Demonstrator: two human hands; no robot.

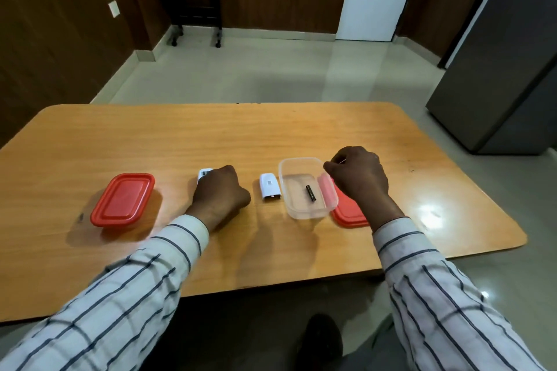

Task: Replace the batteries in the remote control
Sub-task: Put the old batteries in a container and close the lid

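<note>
My left hand point(221, 191) rests on the table, closed around a white remote control point(203, 174); only the remote's far end shows past my fingers. The white battery cover point(269, 187) lies loose on the table between my hands. A clear plastic container point(304, 211) stands open to its right, with one black battery point(310, 192) lying inside. My right hand point(358, 175) hovers over the container's right rim with fingers curled; whatever they pinch is hidden.
A closed container with a red lid point(123, 200) stands at the left. A loose red lid point(349, 212) lies under my right wrist, beside the clear container. The wooden table point(271, 135) ends just past my sleeves. A grey cabinet point(506, 69) stands at the far right.
</note>
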